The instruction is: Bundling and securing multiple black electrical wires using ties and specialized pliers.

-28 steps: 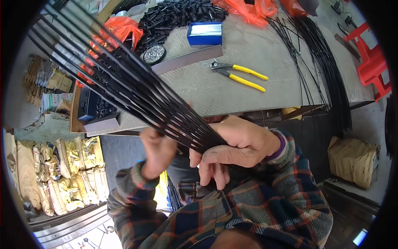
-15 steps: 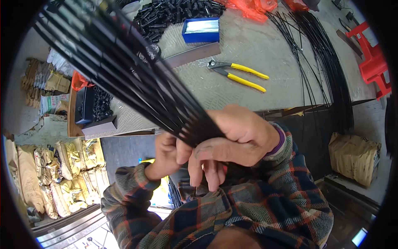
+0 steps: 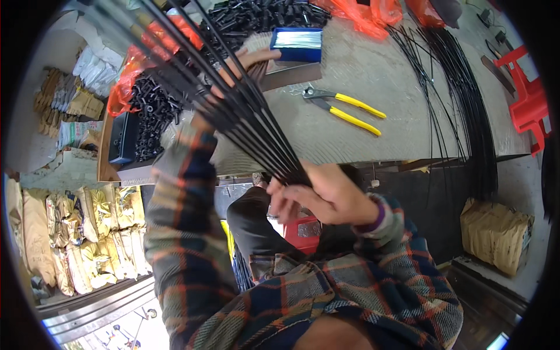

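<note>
My right hand [image 3: 329, 195] is closed around the lower end of a bundle of thin black rods [image 3: 263, 131]. The bundle slants up to the left, and its far end is blurred. Behind the rods, my left hand [image 3: 249, 60] is stretched out over the table, partly hidden by them. Its visible fingers are extended and reach close to a blue box [image 3: 297, 54] of thin silvery wires [image 3: 298, 39]. Yellow-handled pliers [image 3: 344, 108] lie on the table to the right of the bundle.
Small black parts [image 3: 268, 17] are heaped at the back, more [image 3: 153, 111] at the left. Long black rods [image 3: 466, 93] hang over the table's right edge. Orange plastic bags [image 3: 373, 14], a red stool [image 3: 528, 96] and a brown paper package [image 3: 496, 233] surround the table [image 3: 373, 70].
My left hand has left the lower end of the bundle and moved up and forward toward the blue box. My right hand keeps its grip, with the bundle now tilted more upright.
</note>
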